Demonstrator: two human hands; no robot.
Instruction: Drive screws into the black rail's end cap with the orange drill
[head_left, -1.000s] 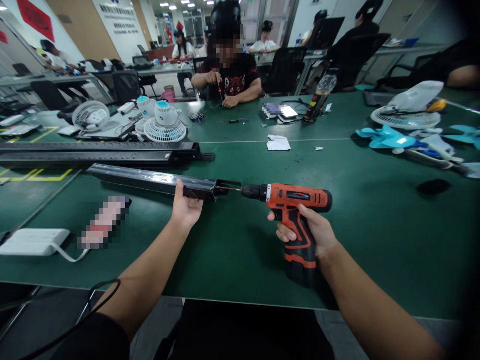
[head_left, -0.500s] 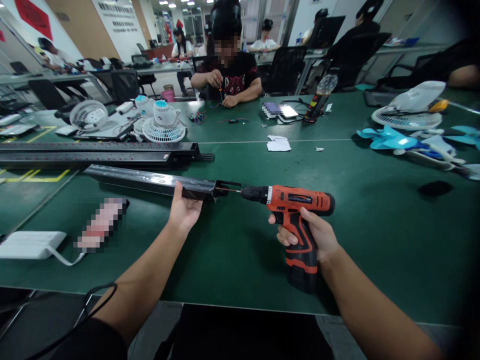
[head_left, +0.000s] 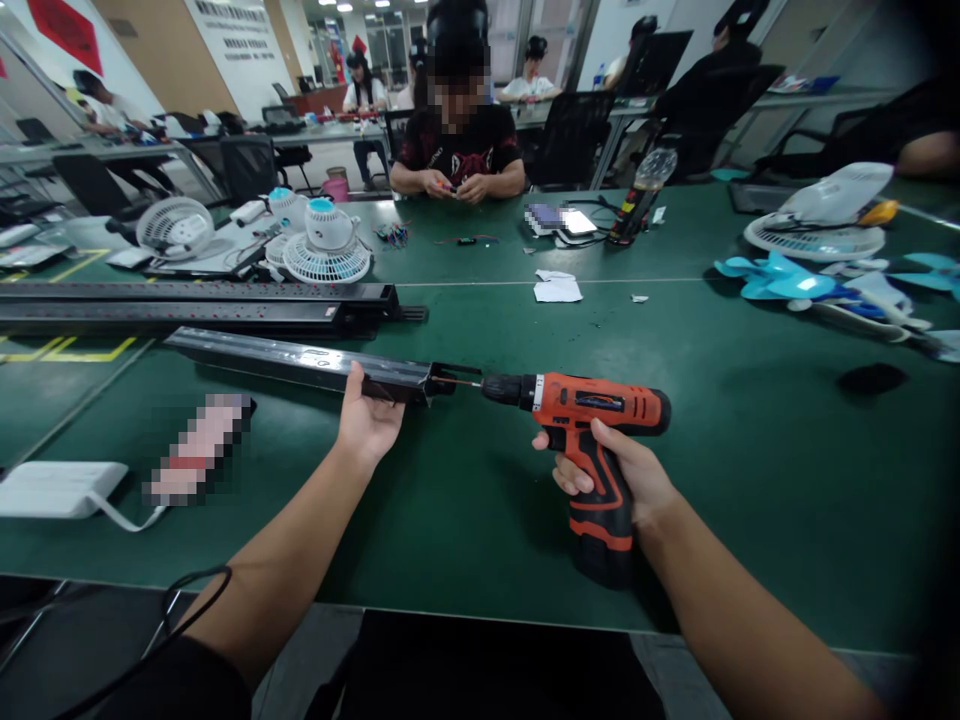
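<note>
My right hand point(head_left: 626, 470) is wrapped round the handle of an orange and black cordless drill point(head_left: 592, 398), a finger near its trigger. The drill points left, and a long thin bit point(head_left: 461, 381) runs from its chuck to the open end of a long black metal rail point(head_left: 300, 362). Whether the tip sits in a screw inside the rail cannot be made out. My left hand point(head_left: 369, 420) grips that rail from below near its right end, thumb up along the near side.
Two more dark rails point(head_left: 187, 305) lie behind. Left are a phone point(head_left: 199, 450) and a white power bank point(head_left: 64, 488). White fan parts point(head_left: 328, 250), a paper scrap point(head_left: 557, 287), a bottle point(head_left: 641, 200) and blue fan blades point(head_left: 780, 278) lie farther off. A person point(head_left: 457, 150) sits opposite.
My hands, the drill and the rail have hardly moved. The person opposite has lowered a raised hand, bringing both hands together over the table.
</note>
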